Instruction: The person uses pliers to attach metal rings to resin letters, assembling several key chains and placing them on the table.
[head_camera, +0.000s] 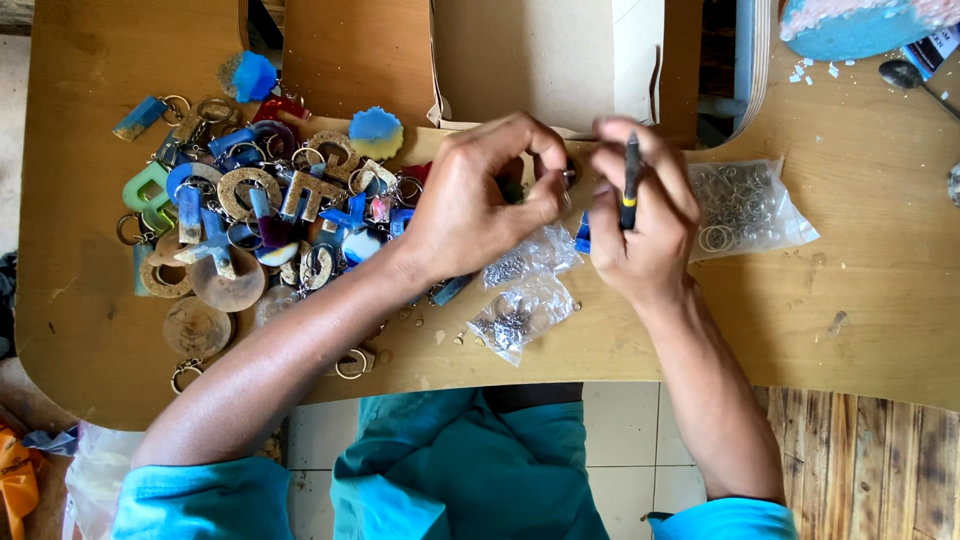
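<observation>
Left hand (478, 195) pinching small piece; right hand (640, 215) gripping black tool (631, 180). Keychain heap (250, 200) left, ring bag (745, 205) right, cardboard box (545, 60) behind, two small bags (525, 290) below.

Cardboard box (545, 60), heap of finished keychains (250, 200), metal spoon (905, 75), blue-pink resin slab (850, 25), wooden table (880, 300)

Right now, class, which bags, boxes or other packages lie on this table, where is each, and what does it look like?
Cardboard box: top centre, behind the hands; open, plain brown.
Bag of rings: right of the right hand; clear plastic, silvery metal rings inside.
Upper small bag: below the left hand; clear, crinkled, small metal parts.
Lower small bag: near the table's front edge; clear, small metal parts.
</observation>
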